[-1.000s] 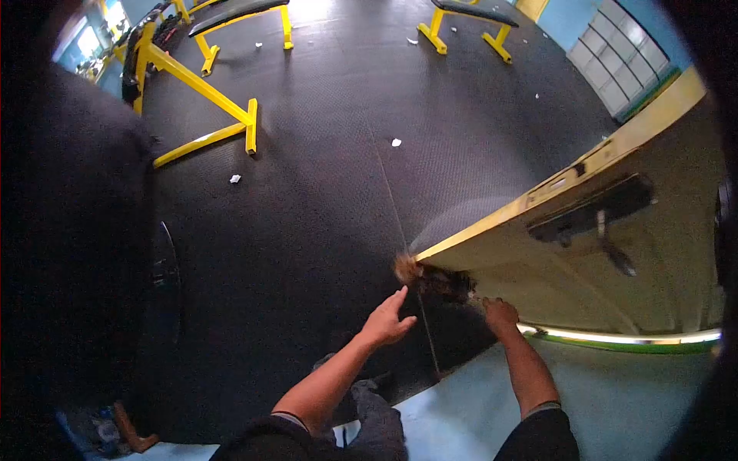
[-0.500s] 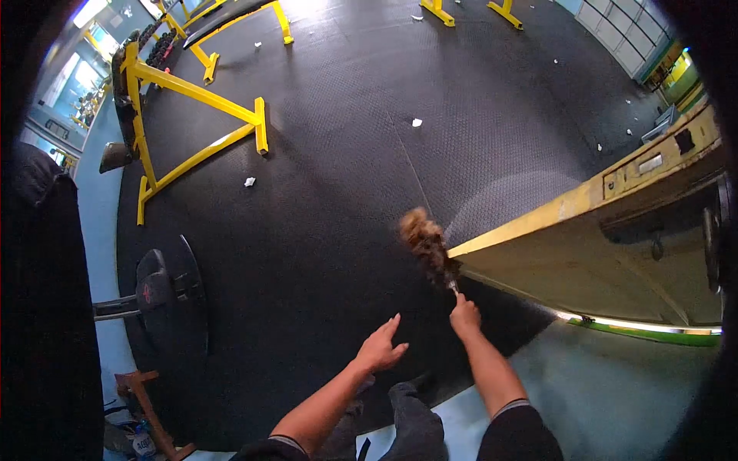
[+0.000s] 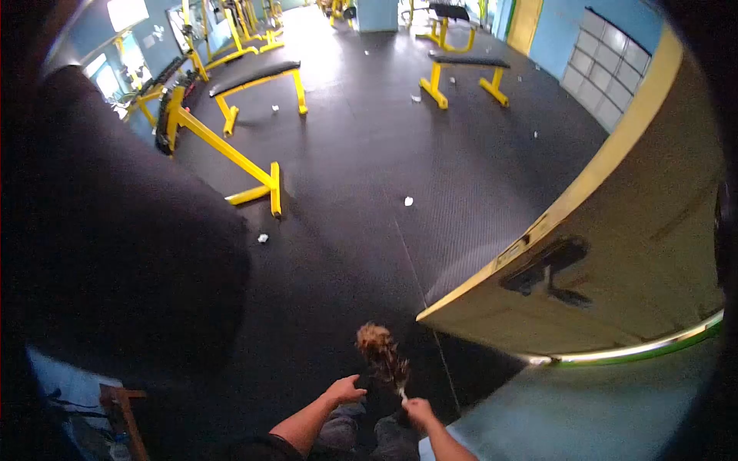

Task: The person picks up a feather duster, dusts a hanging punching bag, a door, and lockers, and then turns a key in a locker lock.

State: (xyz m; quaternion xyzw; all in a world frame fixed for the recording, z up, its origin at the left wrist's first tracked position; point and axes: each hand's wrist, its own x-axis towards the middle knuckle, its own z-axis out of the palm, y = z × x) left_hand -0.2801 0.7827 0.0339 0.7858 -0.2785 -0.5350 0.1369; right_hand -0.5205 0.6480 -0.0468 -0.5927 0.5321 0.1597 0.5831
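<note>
My right hand [image 3: 419,412] grips the pale handle of a feather duster [image 3: 382,355], whose brown, fluffy head points up and to the left over the black floor. My left hand [image 3: 346,390] is just left of the duster, apart from it, with nothing in it and its fingers partly stretched. To the right stands a yellow-edged door [image 3: 600,253] with a dark handle plate, and the duster is clear of its edge.
Yellow-framed benches [image 3: 257,76] stand farther off, with a yellow stand [image 3: 231,150] at the left. White scraps [image 3: 409,201] lie on the black floor [image 3: 346,169]. A large dark shape [image 3: 131,230] fills the left side. Wall panels [image 3: 607,65] show at the back right.
The duster and my right hand have moved left and down, away from the door's edge. My left hand is lower and farther left. The view has tilted up, showing more of the room.
</note>
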